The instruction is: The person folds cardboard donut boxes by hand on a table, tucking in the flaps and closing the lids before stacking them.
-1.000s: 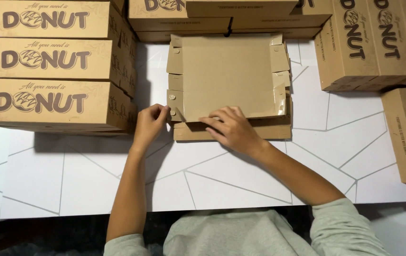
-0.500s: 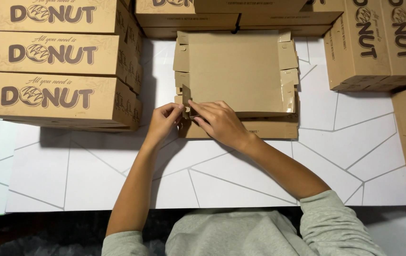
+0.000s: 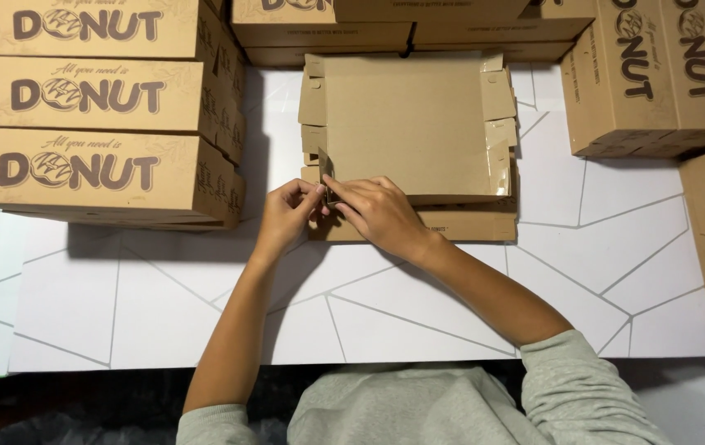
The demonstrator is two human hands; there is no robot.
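A half-folded brown cardboard box (image 3: 406, 124) lies open on a stack of flat box blanks (image 3: 451, 222) in the middle of the table. My left hand (image 3: 286, 213) and my right hand (image 3: 377, 213) meet at the box's near left corner. Together they pinch a small upright corner flap (image 3: 325, 169) there. The far and right side walls of the box stand partly raised. My fingers hide the lower part of the flap.
Three finished brown boxes (image 3: 97, 95) with dark printed lettering are stacked at the left. More such boxes stand at the back (image 3: 319, 25) and at the right (image 3: 657, 82). The white table (image 3: 418, 305) has thin grey lines.
Both hands have moved together to the box's near left corner and taken hold of the flap, which now stands upright. The view has shifted slightly.
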